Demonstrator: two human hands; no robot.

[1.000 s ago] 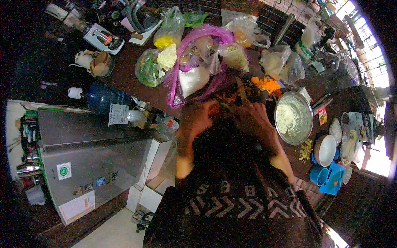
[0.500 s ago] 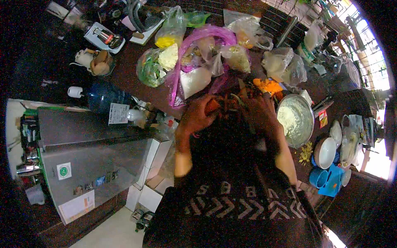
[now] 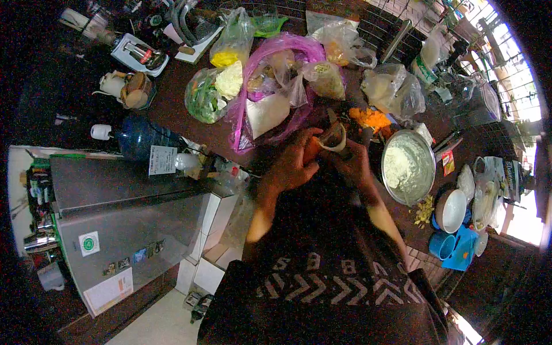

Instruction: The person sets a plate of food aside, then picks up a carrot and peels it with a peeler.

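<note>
My left hand [image 3: 296, 161] is closed around an orange piece that looks like a carrot [image 3: 311, 148], mostly hidden by the fingers. Close beside it, my right hand [image 3: 352, 165] grips a tool with a pale curved band [image 3: 340, 141] and a dark narrow part pointing away from me; its exact kind is unclear. Just beyond the right hand lies a pile of orange pieces [image 3: 371, 118]. A metal bowl [image 3: 429, 185] holding a pale, batter-like mixture stands to the right. Ahead of the left hand, a white packet [image 3: 268, 114] lies in an open pink plastic bag [image 3: 248, 103].
Clear bags of food [image 3: 394, 89] line the back of the dark table. Yellowish bits [image 3: 424, 211], a white bowl [image 3: 451, 211] and a blue cup [image 3: 441, 246] sit at right. A grey refrigerator [image 3: 132, 213] and a large blue water bottle [image 3: 141, 138] are at left.
Both hands have come slightly nearer to my body, and the right hand has turned. The tool's pale curved band now shows more clearly between them.
</note>
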